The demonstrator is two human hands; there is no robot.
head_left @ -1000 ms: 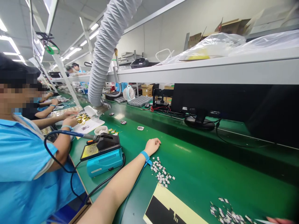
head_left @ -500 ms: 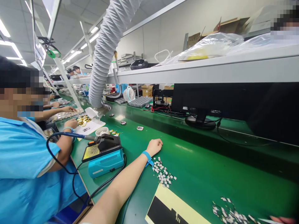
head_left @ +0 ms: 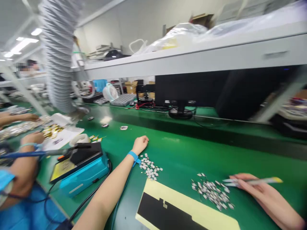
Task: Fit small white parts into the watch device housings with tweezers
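Note:
My left hand (head_left: pixel 140 144) rests on the green bench with its fingers curled closed; whatever is inside them, if anything, is hidden. It wears a blue wrist strap (head_left: pixel 133 155). Beside that wrist lies a loose pile of small white parts (head_left: pixel 150 166). My right hand (head_left: pixel 259 191), somewhat blurred, grips white tweezers (head_left: pixel 260 181) with a yellow end. Their tips point left, close to a second pile of small pale parts with dark leads (head_left: pixel 213 192). Between my arms is a pale yellow sheet (head_left: pixel 178 195) with a black area on it.
At left stands a blue soldering station (head_left: pixel 83 175) with an iron (head_left: pixel 57 152) in its holder. A co-worker's arm (head_left: pixel 26 159) is beyond it. A white duct hose (head_left: pixel 59 60) hangs down. Monitors (head_left: pixel 192 89) stand under a shelf (head_left: pixel 192 56) at the back.
The view has swung to the right, so the bench's things sit further left. My right hand with the tweezers has come into full view. My left hand stays on the bench.

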